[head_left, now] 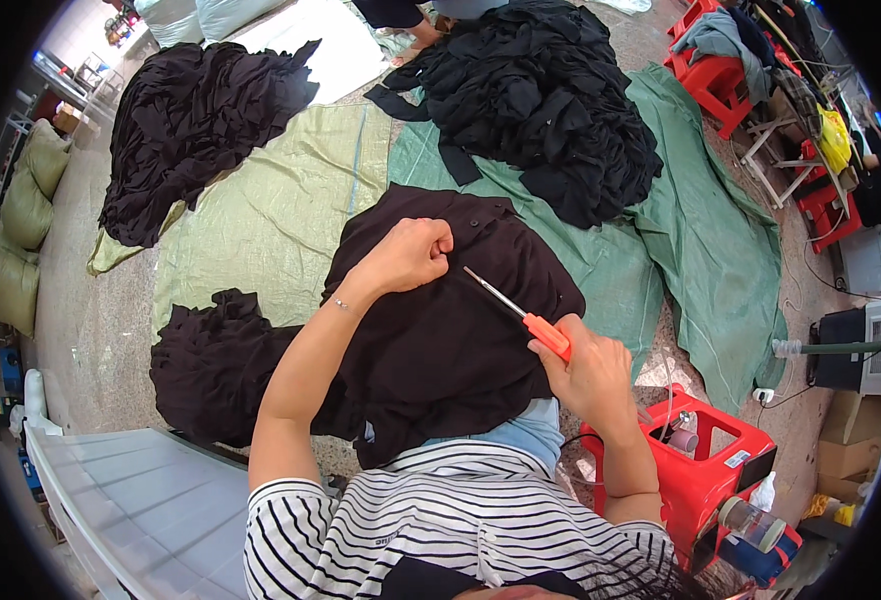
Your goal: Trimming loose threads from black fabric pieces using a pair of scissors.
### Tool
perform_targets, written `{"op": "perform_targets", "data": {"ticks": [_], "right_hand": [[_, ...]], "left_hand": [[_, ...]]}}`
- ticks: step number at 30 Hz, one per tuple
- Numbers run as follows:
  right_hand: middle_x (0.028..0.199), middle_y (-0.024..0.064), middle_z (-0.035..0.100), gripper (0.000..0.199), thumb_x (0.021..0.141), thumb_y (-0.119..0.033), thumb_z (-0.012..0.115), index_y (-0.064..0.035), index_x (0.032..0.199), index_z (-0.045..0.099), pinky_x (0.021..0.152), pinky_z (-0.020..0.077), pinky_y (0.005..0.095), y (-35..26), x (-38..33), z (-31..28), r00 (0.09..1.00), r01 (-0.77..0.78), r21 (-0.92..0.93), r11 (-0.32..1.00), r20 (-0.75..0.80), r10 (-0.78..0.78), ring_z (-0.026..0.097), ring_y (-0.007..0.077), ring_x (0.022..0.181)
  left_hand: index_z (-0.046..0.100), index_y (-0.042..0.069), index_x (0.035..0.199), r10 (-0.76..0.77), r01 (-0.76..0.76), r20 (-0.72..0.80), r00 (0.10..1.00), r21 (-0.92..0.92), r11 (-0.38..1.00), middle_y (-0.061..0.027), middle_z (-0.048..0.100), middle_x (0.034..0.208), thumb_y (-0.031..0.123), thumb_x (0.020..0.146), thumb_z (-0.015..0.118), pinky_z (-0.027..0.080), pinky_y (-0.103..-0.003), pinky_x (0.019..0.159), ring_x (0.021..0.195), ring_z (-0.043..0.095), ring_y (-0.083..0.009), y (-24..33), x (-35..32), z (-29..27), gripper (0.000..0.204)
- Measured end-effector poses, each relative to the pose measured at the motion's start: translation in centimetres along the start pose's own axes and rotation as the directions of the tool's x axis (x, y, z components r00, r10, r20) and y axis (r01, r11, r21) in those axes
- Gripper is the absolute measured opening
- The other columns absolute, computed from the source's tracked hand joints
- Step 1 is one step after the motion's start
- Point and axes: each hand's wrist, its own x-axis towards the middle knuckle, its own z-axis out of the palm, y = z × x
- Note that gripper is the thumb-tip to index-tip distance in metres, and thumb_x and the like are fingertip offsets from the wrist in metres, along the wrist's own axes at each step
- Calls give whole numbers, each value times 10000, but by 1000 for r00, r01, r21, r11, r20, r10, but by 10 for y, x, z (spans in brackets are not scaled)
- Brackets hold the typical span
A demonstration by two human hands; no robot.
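Note:
A dark brown garment (pixel 440 350) with small round buttons near its far edge lies spread over my lap. My left hand (pixel 410 255) is closed above its upper part, fingers curled in; what they hold, if anything, is hidden. In my right hand (pixel 590 370) is a screwdriver-like tool (pixel 545 335) with an orange handle and a thin metal shaft. Its tip points up and left, towards my left hand, and is apart from it. At the left of my lap, more dark brown cloth (pixel 215 365) hangs in a bunch.
A dark brown cloth pile (pixel 195 125) and a black cloth pile (pixel 540 110) lie ahead on a pale yellow sheet (pixel 270 190) and a green sheet (pixel 710 230). Another person's hand (pixel 425 35) shows beyond. A red stool (pixel 705 460) stands at right, a white panel (pixel 150 500) at left.

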Motion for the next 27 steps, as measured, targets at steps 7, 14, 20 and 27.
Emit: {"op": "perform_targets", "data": {"ticks": [7, 14, 20, 27], "right_hand": [[703, 145, 649, 340, 885, -325, 711, -47, 847, 518, 517, 481, 464, 3, 1, 9, 1000, 19, -54, 998, 1, -19, 640, 374, 593], [752, 142, 661, 298, 893, -307, 707, -60, 896, 542, 538, 484, 468, 2, -2, 1, 997, -46, 3, 999, -69, 46, 646, 383, 634], [817, 151, 683, 289, 900, -304, 703, -63, 930, 546, 559, 480, 491, 14, 6, -6, 979, -114, -13, 993, -171, 110, 645, 407, 661], [780, 160, 677, 312, 899, -323, 700, -56, 924, 541, 548, 481, 487, 20, 15, -3, 988, -125, -62, 990, -97, 119, 648, 409, 652]], "left_hand": [[629, -23, 844, 73, -72, -57, 996, 23, 997, -160, 655, 760, 15, 734, 606, 516, -396, 709, 765, 657, -316, -6, -4, 5, 119], [636, -6, 841, 35, -36, -81, 996, -12, 999, -140, 642, 744, 77, 764, 666, 515, -389, 697, 752, 651, -309, 3, 3, -1, 117], [675, 121, 1098, 186, -170, -37, 982, 262, 950, -109, 629, 1026, 180, 795, 704, 497, -393, 873, 1011, 594, -294, 6, 40, -1, 309], [676, 23, 878, 100, -108, 56, 993, 167, 980, -139, 678, 769, 132, 732, 649, 525, -439, 748, 771, 655, -341, -9, 57, 19, 185]]}}
